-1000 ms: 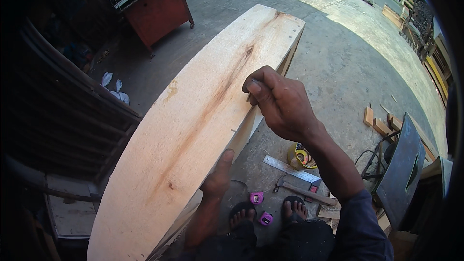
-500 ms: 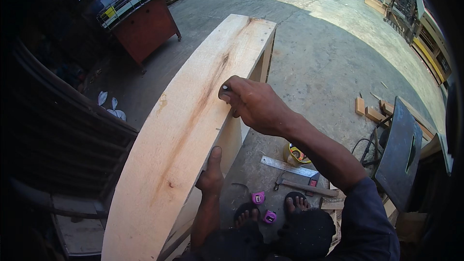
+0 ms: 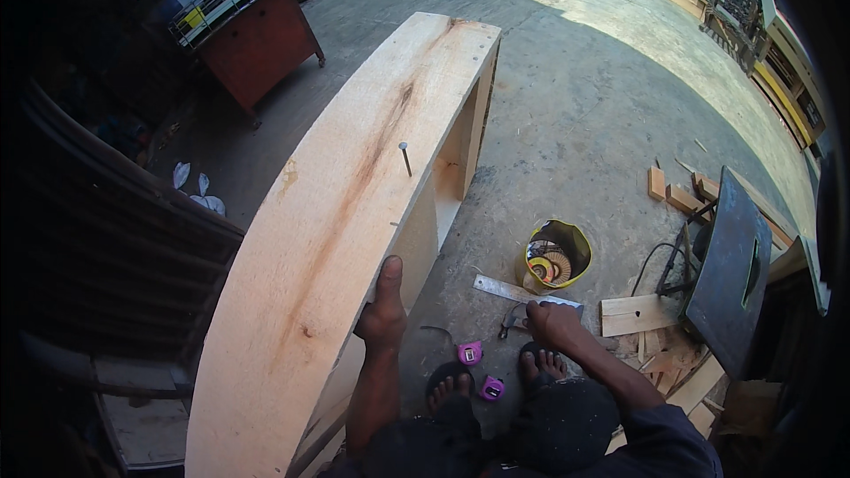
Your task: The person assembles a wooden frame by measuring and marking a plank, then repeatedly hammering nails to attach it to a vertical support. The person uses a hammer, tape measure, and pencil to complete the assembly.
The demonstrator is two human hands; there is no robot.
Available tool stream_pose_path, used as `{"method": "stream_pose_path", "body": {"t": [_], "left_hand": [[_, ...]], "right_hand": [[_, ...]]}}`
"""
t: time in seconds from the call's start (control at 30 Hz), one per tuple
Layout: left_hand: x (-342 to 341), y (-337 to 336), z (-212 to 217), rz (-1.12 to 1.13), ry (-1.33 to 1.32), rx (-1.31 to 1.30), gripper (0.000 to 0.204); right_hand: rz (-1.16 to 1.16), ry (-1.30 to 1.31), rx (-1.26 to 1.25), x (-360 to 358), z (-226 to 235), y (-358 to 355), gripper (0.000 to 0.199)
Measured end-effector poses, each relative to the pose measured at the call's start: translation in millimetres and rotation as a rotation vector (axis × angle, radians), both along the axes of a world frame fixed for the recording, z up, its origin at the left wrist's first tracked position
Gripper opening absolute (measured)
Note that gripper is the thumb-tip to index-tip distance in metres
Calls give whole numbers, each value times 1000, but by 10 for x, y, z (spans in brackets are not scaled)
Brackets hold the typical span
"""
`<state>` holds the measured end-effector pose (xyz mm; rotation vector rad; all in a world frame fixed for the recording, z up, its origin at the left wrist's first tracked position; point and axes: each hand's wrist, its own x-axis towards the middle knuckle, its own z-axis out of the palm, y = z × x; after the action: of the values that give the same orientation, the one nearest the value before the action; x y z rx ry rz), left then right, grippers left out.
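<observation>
A long pale wooden board point(image 3: 292, 239) with a curved outer side forms the top of a box-like wooden frame. One nail point(image 3: 405, 158) stands in it near the right edge, leaning slightly. My left hand point(image 3: 383, 305) grips that edge closer to me, thumb on the face and fingers hidden underneath. Low on the right, my right hand point(image 3: 558, 327) is closed around the handle of a claw hammer point(image 3: 508, 322); its head shows beside the knuckles and most of the handle is hidden. A metal try square point(image 3: 505, 289) lies just beyond that hand.
A yellow-rimmed bucket point(image 3: 584, 257) holding grinding discs stands past the square. Two pink tape measures point(image 3: 469, 353) lie by my feet. At right are wood offcuts point(image 3: 637, 314) and a dark metal panel point(image 3: 726, 274). A red cart point(image 3: 261, 49) stands far left.
My right hand has left the nail and dropped down to the hammer on the floor. The nail now stands by itself. My left hand keeps its hold on the board.
</observation>
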<state>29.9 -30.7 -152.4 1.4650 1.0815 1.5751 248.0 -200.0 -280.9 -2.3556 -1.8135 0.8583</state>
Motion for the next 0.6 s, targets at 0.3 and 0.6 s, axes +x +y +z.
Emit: {"method": "stream_pose_path", "body": {"t": [0.3,0.6], "left_hand": [[-22,5,-17,-42,28,-2,71],[-43,20,-35,-102,27,12,65]], "right_hand": [[-28,-286,274,293,-1225,-1172,47],[-76,260,264,510,976,-615,56]]}}
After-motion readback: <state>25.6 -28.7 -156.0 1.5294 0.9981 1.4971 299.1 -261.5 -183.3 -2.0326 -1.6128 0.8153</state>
